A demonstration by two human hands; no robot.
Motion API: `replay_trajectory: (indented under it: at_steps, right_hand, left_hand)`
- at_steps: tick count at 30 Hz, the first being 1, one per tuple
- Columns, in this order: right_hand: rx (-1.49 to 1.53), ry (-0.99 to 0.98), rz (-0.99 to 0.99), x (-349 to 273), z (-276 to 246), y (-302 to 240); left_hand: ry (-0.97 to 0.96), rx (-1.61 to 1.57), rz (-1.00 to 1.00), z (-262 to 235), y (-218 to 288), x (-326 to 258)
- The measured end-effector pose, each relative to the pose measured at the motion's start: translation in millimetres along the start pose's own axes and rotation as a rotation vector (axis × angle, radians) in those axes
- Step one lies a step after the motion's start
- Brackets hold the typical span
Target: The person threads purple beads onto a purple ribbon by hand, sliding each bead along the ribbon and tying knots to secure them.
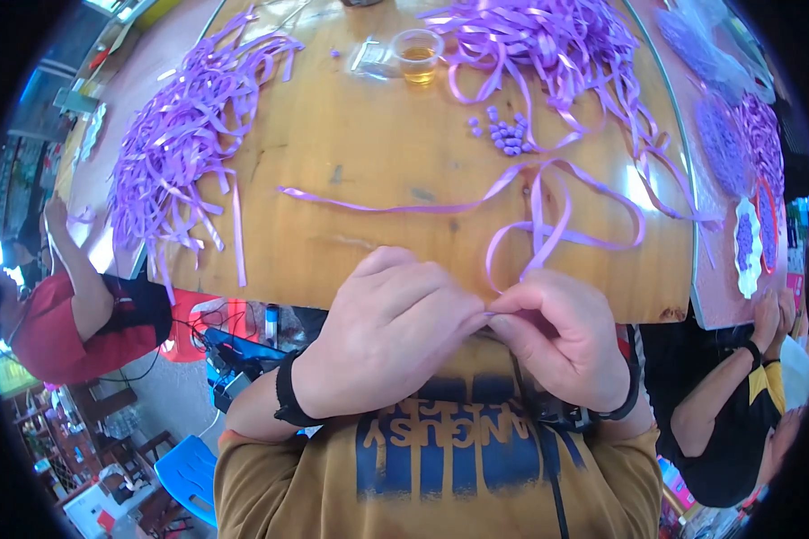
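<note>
My left hand (391, 316) and my right hand (562, 337) meet in front of my chest, just off the table's near edge. Their fingertips pinch together on a narrow purple ribbon (548, 242). A small purple bit shows between the fingers; whether it is only ribbon end or also a bead is too small to tell. From my right hand the ribbon runs up onto the table, loops to the right, then stretches left to a loose end. A little cluster of purple beads (510, 136) lies beyond the loops.
On the wooden table (333, 242) lie a cut ribbon pile (184, 148) at left and a larger tangle (548, 49) at far right. A clear cup (418, 56) holds amber liquid. People sit at both sides, one in a red shirt (54, 314). A blue stool (189, 476) stands lower left.
</note>
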State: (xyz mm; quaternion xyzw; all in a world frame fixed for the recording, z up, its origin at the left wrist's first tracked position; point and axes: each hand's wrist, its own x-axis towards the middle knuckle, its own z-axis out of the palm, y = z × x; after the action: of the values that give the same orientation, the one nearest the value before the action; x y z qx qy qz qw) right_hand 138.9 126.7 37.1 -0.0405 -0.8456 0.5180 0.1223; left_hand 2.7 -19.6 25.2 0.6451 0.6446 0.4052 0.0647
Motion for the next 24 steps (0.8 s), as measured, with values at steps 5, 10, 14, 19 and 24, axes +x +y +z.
replay_trajectory:
  at_steps: [5,10,14,19,24]
  right_hand:
    - [-0.038,0.020,0.038,-0.5,1.3,3.5]
    - [-0.079,-0.047,-0.149,13.4,6.7,-0.4]
    - [-0.337,0.180,-0.234,14.2,12.8,-2.1]
    - [-0.154,0.145,-0.145,13.7,9.8,-0.3]
    - [0.046,0.113,-0.126,7.3,2.7,7.3]
  left_hand:
    - [-0.171,-0.458,-0.303,-11.2,-0.9,-6.4]
    - [0.065,-0.865,-0.455,-8.2,7.1,-0.9]
    - [0.130,-0.104,-0.262,-3.8,5.0,3.5]
    - [-0.077,-0.173,-0.326,-8.8,4.8,6.3]
    - [-0.215,-0.698,-0.564,-11.3,5.4,6.9]
